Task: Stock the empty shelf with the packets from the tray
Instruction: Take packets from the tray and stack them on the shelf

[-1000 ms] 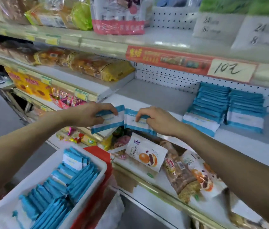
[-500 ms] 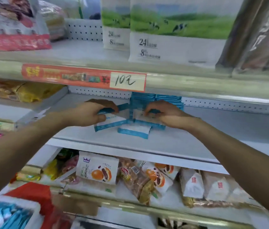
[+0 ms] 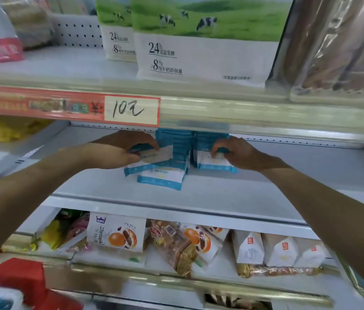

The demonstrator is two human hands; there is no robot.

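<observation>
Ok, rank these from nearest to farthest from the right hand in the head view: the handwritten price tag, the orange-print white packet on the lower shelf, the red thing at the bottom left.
1. Price tag: up and left of the right hand, on the shelf edge above.
2. Orange-print packet: lower shelf, down and left.
3. Red thing: bottom-left corner, farthest.

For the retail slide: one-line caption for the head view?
Both hands, left hand and right hand, set blue-and-white packets onto the shelf beside two rows already stocked.
</observation>
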